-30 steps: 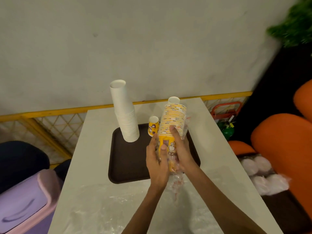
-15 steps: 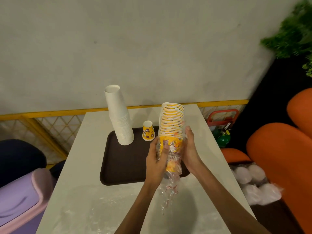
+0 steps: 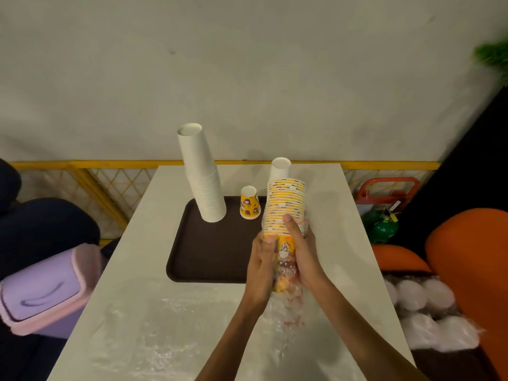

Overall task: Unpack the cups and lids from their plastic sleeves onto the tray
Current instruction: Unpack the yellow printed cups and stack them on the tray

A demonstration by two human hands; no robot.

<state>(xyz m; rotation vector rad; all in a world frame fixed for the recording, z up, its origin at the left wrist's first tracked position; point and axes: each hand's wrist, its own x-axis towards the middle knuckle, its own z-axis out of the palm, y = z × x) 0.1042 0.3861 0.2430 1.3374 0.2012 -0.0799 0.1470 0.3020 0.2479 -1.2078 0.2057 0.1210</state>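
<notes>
Over the brown tray's (image 3: pixel 209 257) right edge: a stack of yellow printed paper cups (image 3: pixel 286 204), long axis near upright, top tipped slightly away, narrow printed end pointing down. The left hand (image 3: pixel 261 268) and right hand (image 3: pixel 305 257) grip its lower part, fingers curled round it. The plastic sleeve (image 3: pixel 286 306) is bunched below, trailing towards the table (image 3: pixel 132 270). On the tray: a white cup stack (image 3: pixel 202 174) and a single yellow cup (image 3: pixel 249 202).

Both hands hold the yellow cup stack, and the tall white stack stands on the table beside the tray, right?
Not quite: the head view shows the tall white stack standing on the tray. The left hand and right hand do hold the yellow cup stack.
</notes>
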